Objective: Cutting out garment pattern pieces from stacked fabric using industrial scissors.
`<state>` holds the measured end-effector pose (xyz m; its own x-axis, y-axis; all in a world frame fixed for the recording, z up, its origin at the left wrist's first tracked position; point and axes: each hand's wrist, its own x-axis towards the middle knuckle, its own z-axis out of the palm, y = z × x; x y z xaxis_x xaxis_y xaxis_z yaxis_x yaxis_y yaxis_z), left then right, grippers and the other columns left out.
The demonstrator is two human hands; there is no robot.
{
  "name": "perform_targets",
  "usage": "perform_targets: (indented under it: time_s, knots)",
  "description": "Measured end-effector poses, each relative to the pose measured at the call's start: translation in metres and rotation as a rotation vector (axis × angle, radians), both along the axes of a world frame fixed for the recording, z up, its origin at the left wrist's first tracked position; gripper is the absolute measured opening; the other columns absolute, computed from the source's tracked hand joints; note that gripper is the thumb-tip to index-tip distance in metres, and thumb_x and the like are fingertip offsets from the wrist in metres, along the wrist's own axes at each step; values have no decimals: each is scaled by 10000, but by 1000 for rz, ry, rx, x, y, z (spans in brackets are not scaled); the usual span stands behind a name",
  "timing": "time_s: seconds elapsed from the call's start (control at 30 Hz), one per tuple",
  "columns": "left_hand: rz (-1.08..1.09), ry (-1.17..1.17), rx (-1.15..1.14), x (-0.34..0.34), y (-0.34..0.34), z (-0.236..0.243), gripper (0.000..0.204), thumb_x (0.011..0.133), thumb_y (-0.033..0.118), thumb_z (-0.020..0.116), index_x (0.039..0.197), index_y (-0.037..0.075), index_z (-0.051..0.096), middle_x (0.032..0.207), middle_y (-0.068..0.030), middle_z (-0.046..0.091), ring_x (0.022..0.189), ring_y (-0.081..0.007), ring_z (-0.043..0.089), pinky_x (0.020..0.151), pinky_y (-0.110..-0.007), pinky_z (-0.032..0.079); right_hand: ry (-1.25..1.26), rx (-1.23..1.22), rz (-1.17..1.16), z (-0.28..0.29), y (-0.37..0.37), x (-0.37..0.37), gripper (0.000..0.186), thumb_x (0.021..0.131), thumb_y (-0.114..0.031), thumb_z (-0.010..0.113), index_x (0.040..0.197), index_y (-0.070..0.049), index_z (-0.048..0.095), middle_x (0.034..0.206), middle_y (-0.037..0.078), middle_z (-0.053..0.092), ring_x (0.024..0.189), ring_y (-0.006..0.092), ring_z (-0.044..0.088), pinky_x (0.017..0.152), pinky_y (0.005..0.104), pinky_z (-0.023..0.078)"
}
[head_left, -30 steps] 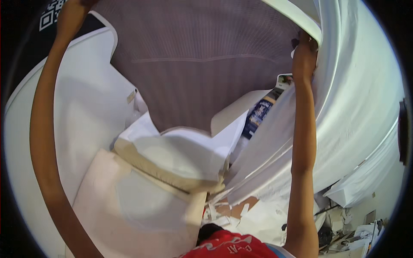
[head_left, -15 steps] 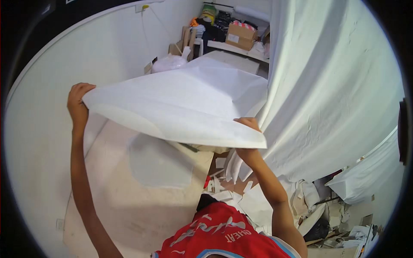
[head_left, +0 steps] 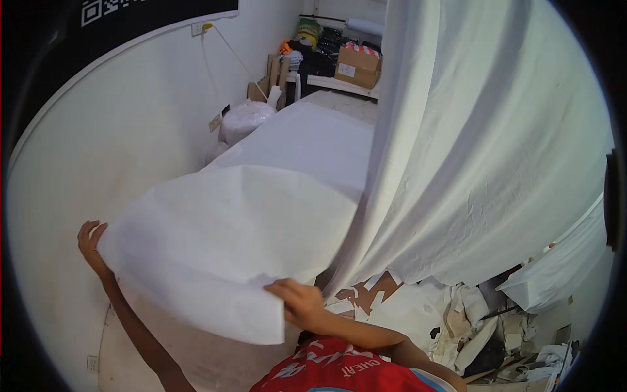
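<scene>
A large white sheet (head_left: 228, 222), thin and flexible like paper or light cloth, stretches over a pale table (head_left: 157, 333) and away from me. Its near part is lifted and bowed. At its left edge, my left hand (head_left: 93, 243) has curled fingers closed on the border, the thumb mostly hidden. My right hand (head_left: 298, 302) pinches the near right edge close to a corner, just in front of my red shirt (head_left: 346, 366). The sheet's far part lies flat on the table.
A white curtain (head_left: 450, 150) hangs along the right. White wall (head_left: 117, 144) borders the left side. At the back are a wrapped bundle (head_left: 248, 121) and a cardboard box (head_left: 358, 66) on a shelf. Scraps (head_left: 470, 320) litter the floor at right.
Both hands have come down and nearer to me, drawing the sheet's near edge along; the right hand also moved left. The sheet now covers more of the table's near part.
</scene>
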<state>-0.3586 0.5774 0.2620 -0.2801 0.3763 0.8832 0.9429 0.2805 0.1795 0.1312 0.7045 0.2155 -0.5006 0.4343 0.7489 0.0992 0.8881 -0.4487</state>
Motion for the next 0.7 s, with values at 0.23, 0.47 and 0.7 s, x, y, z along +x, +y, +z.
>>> perform_targets:
  time_s: [0.23,0.47,0.7]
  knots:
    - [-26,-27,-265,-39,42,-1,214,765,140,577,892,84,740,1062,-119,643,1144,-315,538,1006,-413,405,-163,-47,111,-22,36,-42,483,707,0,612,1180,-96,591,859,50,611,645,216,611,509,332,495]
    - [109,2,-377,-75,-21,13,305,843,163,571,1117,113,695,1191,-141,605,1205,-321,512,1038,-424,393,-202,-57,374,-28,16,-71,420,748,-78,619,1164,-51,571,825,66,588,681,228,627,533,353,511]
    - [-405,-1553,575,-7,-18,-78,701,981,502,412,1412,-49,356,1414,-177,433,1263,-281,453,1057,-383,366,-481,-128,337,-84,40,-83,401,745,-74,571,1145,-48,553,891,99,601,784,260,635,624,393,521]
